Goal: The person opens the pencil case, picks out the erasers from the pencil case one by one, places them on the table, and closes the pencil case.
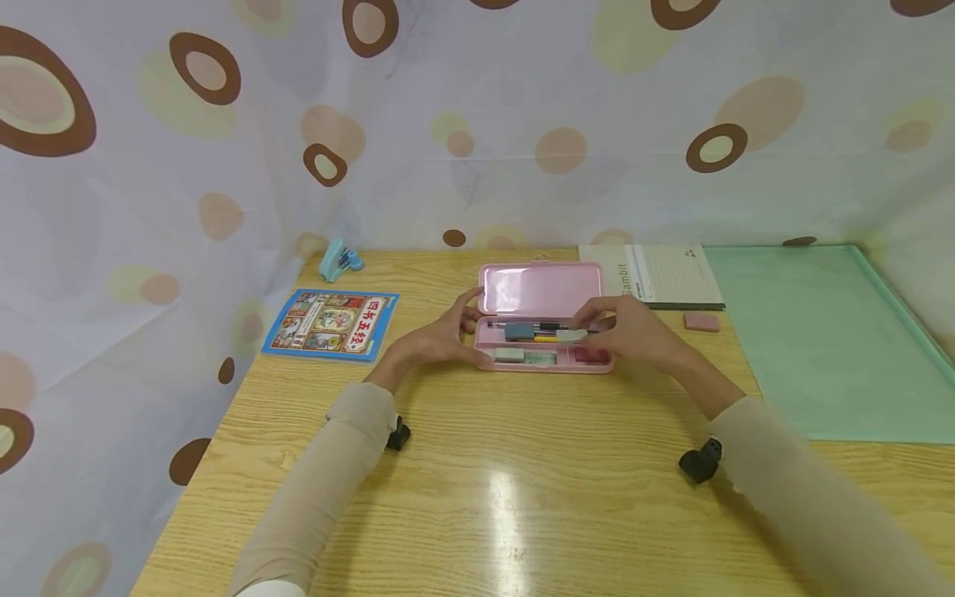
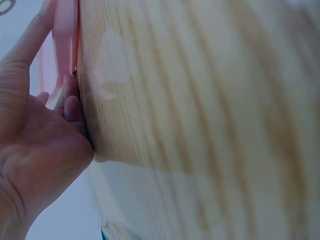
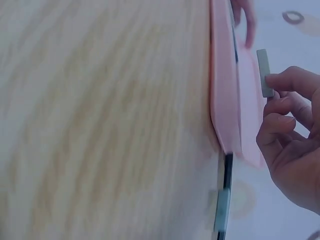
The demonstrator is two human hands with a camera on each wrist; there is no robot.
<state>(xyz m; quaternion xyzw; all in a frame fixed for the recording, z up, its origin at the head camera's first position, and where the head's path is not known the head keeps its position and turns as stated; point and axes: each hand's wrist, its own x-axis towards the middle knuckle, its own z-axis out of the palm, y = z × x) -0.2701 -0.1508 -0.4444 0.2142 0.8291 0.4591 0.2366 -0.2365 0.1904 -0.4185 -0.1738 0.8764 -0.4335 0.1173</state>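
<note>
A pink pencil case (image 1: 546, 370) lies with its lid (image 1: 540, 290) raised at the back. At its left end my left hand (image 1: 440, 338) holds the case, thumb along the front and fingers around the side; the left wrist view shows the hand (image 2: 40, 125) against the pink wall. My right hand (image 3: 295, 120) pinches a pale green eraser (image 3: 264, 74) between thumb and fingers, raised over the case's right half. Inside are pens (image 1: 554, 326), a dark blue-green block (image 1: 520, 332), a pale block (image 1: 511, 355) and a red piece (image 1: 592, 355).
A pink eraser (image 1: 701, 322) lies right of the case, in front of a notebook (image 1: 675, 274). Farther right is a green mat (image 1: 843, 348). To the left lie a blue-edged booklet (image 1: 332, 325) and a light-blue hole punch (image 1: 339, 259). A patterned curtain (image 1: 477, 124) borders the wooden table (image 1: 448, 497).
</note>
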